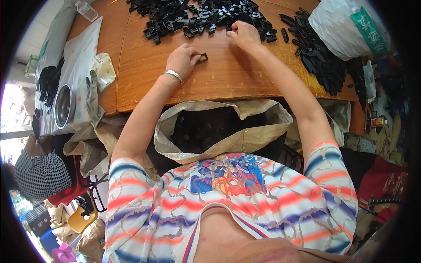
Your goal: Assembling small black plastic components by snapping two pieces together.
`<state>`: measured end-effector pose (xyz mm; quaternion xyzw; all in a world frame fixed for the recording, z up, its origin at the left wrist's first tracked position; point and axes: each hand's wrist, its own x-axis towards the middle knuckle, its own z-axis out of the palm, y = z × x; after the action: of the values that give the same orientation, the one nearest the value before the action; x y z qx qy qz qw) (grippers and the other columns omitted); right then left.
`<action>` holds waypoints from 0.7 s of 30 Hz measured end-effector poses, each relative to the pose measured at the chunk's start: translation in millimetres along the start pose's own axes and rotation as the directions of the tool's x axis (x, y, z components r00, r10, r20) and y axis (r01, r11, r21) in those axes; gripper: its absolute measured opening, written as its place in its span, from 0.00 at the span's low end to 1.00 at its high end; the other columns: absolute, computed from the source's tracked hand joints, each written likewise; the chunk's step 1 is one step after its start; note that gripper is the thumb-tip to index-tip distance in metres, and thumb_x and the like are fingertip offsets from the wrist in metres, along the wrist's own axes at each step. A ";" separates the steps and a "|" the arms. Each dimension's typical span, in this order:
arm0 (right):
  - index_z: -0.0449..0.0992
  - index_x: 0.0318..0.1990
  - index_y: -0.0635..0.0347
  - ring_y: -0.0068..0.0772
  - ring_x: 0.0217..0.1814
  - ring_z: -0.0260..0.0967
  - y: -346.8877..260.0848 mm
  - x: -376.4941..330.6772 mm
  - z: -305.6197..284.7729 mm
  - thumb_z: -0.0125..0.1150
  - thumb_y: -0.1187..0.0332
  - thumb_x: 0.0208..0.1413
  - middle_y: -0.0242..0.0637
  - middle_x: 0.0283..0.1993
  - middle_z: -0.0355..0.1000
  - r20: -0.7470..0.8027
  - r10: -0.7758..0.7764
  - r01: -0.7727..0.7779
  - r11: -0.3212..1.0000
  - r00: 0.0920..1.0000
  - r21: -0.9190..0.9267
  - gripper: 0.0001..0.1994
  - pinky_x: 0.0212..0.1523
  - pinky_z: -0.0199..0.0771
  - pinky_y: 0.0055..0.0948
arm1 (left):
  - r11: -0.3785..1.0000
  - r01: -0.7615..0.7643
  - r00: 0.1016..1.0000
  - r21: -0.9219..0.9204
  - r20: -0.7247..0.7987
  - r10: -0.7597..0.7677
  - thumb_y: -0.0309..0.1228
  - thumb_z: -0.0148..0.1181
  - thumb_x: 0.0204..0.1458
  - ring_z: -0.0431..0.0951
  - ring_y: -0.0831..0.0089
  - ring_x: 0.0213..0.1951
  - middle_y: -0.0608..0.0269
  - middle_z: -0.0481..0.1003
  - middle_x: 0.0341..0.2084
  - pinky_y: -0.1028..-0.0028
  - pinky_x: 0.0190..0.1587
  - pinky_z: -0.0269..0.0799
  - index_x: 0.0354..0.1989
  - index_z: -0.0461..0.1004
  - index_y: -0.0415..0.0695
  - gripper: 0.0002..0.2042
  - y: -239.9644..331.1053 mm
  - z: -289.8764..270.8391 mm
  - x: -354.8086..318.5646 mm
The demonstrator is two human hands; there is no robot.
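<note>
1. The left hand point(183, 60) pinches a small black plastic buckle frame point(203, 57) between thumb and fingertips, low over the wooden table point(228, 83), just nearer the person than the heap of black plastic parts point(206, 17).
2. The right hand point(245, 35) rests at the heap's near right edge, fingers curled narrowly around a piece; what it holds is not clear.
3. Risk, as a judgement: the shallow fingertip pinch may let the frame slip, and it would be lost among identical pieces or slide off the table's near edge.
4. Risk: the right forearm sweeping the heap may scatter parts.
5. Below the table's near edge, a tan woven sack point(223, 131) stands open, holding black parts.
6. Right of the heap lies a white plastic bag point(346, 26) with a green printed band; left of it, a clear bottle point(86, 9).
</note>
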<state>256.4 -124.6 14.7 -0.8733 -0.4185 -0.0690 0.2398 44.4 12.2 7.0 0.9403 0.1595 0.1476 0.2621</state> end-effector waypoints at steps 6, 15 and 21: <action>0.73 0.42 0.63 0.51 0.43 0.76 -7.2 19.6 23.1 0.65 0.58 0.49 0.51 0.40 0.76 -0.025 0.078 -0.081 0.985 0.997 -0.154 0.19 0.42 0.76 0.43 | 0.959 -0.048 0.997 -0.280 -0.072 0.029 0.31 0.63 0.50 0.76 0.64 0.33 0.57 0.73 0.32 0.68 0.37 0.72 0.41 0.77 0.41 0.12 -2.4 3.5 -17.7; 0.74 0.44 0.59 0.52 0.42 0.75 -44.5 -50.2 3.8 0.62 0.58 0.49 0.50 0.36 0.76 0.140 -0.124 0.140 0.985 0.982 -0.104 0.17 0.43 0.74 0.44 | 0.984 -0.171 0.980 -0.050 -0.109 0.165 0.30 0.68 0.44 0.73 0.69 0.34 0.61 0.71 0.33 0.72 0.38 0.71 0.40 0.76 0.41 0.15 -9.6 6.9 -27.8; 0.76 0.45 0.59 0.47 0.37 0.75 -38.9 -50.4 -12.7 0.61 0.62 0.50 0.43 0.33 0.76 0.115 -0.199 0.184 0.974 0.973 0.132 0.16 0.41 0.74 0.37 | 0.962 -0.172 0.979 -0.211 -0.143 0.143 0.30 0.68 0.43 0.73 0.68 0.33 0.62 0.71 0.33 0.72 0.37 0.71 0.40 0.76 0.42 0.15 -11.2 10.9 -27.2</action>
<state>195.4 -145.0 23.7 -0.8154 -0.5187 -0.0107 0.2569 21.2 6.2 -13.2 0.9036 0.0829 0.2440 0.3422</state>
